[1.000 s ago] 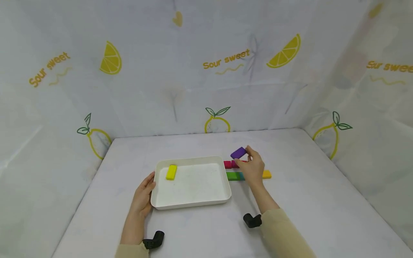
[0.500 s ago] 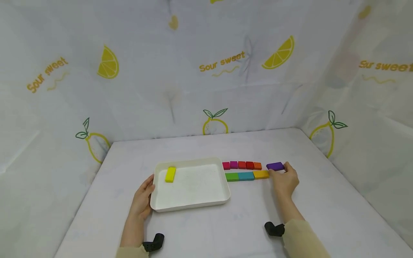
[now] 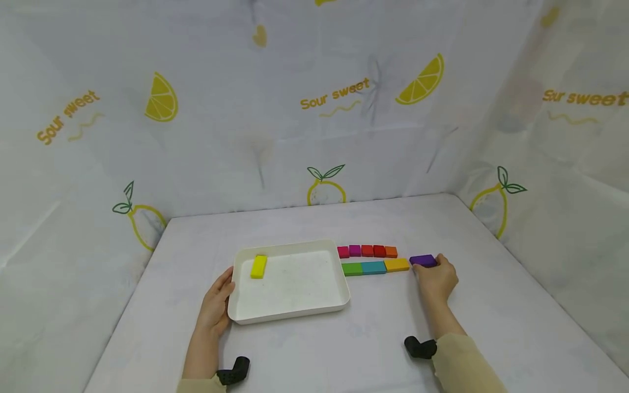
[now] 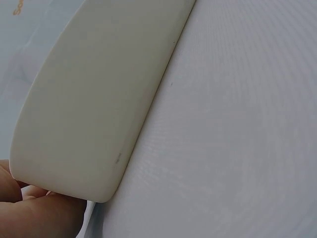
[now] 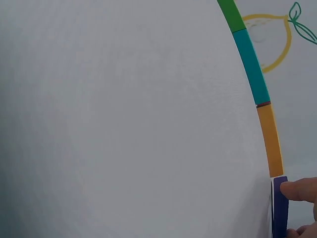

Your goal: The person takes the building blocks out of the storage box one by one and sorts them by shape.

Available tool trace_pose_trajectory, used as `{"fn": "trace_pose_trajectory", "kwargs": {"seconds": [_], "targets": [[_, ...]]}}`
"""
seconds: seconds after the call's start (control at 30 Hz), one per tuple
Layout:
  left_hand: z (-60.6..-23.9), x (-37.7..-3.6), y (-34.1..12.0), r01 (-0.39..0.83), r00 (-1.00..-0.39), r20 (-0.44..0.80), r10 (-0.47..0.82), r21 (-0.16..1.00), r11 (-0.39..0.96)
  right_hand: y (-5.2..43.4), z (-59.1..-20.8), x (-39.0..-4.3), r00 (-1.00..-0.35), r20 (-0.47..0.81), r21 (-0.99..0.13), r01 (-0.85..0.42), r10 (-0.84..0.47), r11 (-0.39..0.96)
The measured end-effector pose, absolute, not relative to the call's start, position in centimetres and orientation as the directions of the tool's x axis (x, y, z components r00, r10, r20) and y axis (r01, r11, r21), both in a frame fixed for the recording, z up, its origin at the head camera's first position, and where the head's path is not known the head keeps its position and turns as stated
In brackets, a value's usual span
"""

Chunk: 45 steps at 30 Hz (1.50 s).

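Note:
My right hand [image 3: 437, 279] pinches a purple block [image 3: 422, 260] at the right end of the front row. In the right wrist view the thumb and a finger hold the purple block [image 5: 281, 206] lengthwise, its end close to the amber block [image 5: 270, 141]. Left of the amber one lie a teal block [image 3: 374, 267] and a green block [image 3: 352, 269]. My left hand [image 3: 214, 304] grips the left side of a white tray [image 3: 295, 286], thumb at the rim. Inside the tray a yellow block [image 3: 258, 267] lies near the back left corner.
Behind the front row runs a second row of smaller pink, magenta, red and orange blocks [image 3: 367, 251]. Both rows start beside the tray's right edge. A white lemon-print cloth [image 3: 236, 136] hangs behind and beside the white table [image 3: 314, 355].
My right hand has carried the purple block from above the rows rightward and down, then slightly forward toward me, to the amber block's end. The left hand keeps its grip on the tray.

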State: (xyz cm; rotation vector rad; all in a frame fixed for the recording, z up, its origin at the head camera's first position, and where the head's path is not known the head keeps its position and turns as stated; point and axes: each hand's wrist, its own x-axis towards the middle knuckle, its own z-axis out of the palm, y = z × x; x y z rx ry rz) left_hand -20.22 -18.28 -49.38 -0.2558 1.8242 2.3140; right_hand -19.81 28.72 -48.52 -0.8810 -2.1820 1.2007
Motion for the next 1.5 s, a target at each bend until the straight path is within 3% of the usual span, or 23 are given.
{"fn": "trace_pose_trajectory", "kwargs": {"seconds": [0.7, 1.23, 1.5], "targets": [[-49.6, -20.1, -18.5, -0.231, -0.973, -0.225, 0.054, 0.943, -0.239, 28.6, -48.5, -20.0, -0.707, 0.12, -0.861, 0.275, 0.697, 0.427], [-49.6, -20.2, -18.5, -0.225, -0.974, -0.222, 0.038, 0.943, -0.245, 28.0, -48.0, -20.5, -0.696, 0.131, -0.874, 0.254, 0.706, 0.413], [-49.6, -20.2, -18.4, -0.226, -0.974, -0.221, 0.048, 0.946, -0.234, 23.5, -45.6, -21.7, -0.798, 0.163, -0.886, 0.141, 0.58, 0.443]]}}
